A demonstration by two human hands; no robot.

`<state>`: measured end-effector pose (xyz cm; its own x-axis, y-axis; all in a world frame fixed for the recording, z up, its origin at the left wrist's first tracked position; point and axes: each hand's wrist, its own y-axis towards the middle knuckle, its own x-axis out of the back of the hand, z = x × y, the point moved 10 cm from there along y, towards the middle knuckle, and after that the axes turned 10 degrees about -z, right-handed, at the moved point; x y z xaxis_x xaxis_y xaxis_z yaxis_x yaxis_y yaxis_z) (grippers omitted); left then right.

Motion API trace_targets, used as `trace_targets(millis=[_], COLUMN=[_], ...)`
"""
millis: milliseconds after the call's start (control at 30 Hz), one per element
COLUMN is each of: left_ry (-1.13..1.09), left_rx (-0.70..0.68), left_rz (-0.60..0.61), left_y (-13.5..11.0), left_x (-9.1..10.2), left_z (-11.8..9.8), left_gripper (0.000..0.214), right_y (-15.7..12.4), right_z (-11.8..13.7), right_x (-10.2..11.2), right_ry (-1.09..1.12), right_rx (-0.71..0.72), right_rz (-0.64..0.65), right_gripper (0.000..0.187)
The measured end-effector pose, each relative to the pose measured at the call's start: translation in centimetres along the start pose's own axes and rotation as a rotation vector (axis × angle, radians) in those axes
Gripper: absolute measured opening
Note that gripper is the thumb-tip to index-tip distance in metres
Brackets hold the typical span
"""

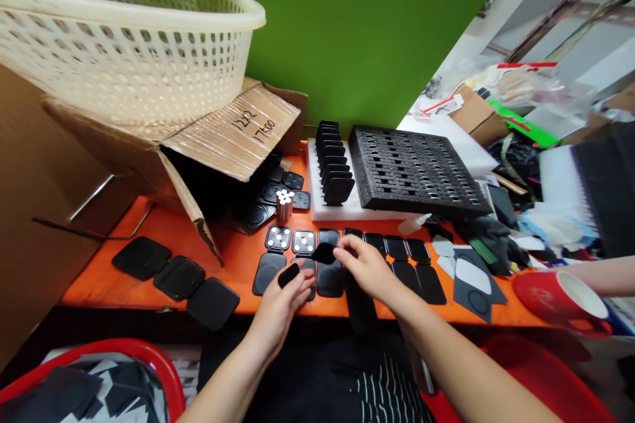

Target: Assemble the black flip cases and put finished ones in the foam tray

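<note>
The left hand point(280, 304) pinches a small black pad point(288, 274) in its fingers, low over the orange surface point(233, 258). The right hand point(364, 264) grips another black pad point(325, 252) at its fingertips, just above the row of open black cases point(397, 248).

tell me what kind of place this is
Probably a small assembly or packing workbench: rows of black cases on an orange table, a slotted foam tray, and an open carton of parts.
</note>
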<state>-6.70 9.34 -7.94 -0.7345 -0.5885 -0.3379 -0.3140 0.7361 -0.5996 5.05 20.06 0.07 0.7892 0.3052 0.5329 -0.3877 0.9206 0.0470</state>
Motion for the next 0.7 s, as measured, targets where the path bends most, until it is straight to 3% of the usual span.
trace_targets(millis=[100, 167, 267, 467, 600, 700], left_ry=[0.634, 0.969, 1.233, 1.321, 1.302, 1.255], left_rx=[-0.541, -0.877, -1.149, -1.298, -1.287, -1.222], left_rz=[0.117, 0.191, 0.176, 0.097, 0.11, 0.129], left_y=[0.0, -0.9, -1.3, -1.4, -1.4, -1.2], left_x=[-1.7, -3.5, -4.5, -4.4, -4.4, -4.3], left_z=[-3.1, -3.6, -3.1, -2.5, -2.5, -2.5], left_gripper=[0.025, 0.026, 0.026, 0.029, 0.03, 0.032], right_y=[3.0, 4.4, 5.6, 6.5, 6.5, 6.4], right_z=[-1.8, -3.0, -4.3, -4.8, -4.4, -4.8], right_x=[-2.1, -3.8, -5.6, -6.6, -6.8, -6.8], right_ry=[0.074, 0.081, 0.023, -0.014, 0.032, 0.124], right_rx=[-0.117, -0.142, -0.134, -0.066, -0.038, -0.101], right_rz=[0.097, 0.143, 0.149, 0.204, 0.262, 0.254], right_gripper=[0.014, 0.013, 0.014, 0.015, 0.015, 0.015])
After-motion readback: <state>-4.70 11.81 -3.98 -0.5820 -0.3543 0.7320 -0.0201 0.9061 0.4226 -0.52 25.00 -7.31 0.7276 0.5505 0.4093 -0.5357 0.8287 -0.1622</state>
